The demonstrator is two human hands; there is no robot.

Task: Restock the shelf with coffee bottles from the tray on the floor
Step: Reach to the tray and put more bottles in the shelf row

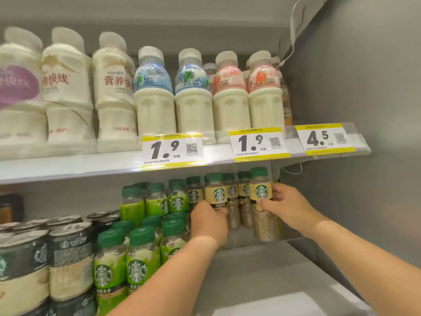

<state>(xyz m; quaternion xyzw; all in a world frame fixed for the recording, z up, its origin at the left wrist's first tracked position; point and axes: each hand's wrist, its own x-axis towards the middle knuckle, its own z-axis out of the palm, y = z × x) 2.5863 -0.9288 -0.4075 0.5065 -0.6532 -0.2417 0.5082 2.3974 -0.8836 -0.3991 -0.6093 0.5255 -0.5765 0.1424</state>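
Observation:
Both my hands reach into the lower shelf (250, 258) at its right end. My left hand (208, 224) wraps a cream-label coffee bottle (215, 192) with a green cap, held upright. My right hand (287, 206) grips a second cream-label coffee bottle (260, 190) close to the shelf's right wall. Behind and between them stand more cream-label coffee bottles (232, 192) in rows. The tray on the floor is out of view.
Green-label bottles (136, 263) fill the shelf to the left, then dark cans (68, 258). The upper shelf (91, 165) holds white milk-drink bottles (155, 99) with price tags (172, 148) on its edge. A grey side wall (355, 110) closes the right.

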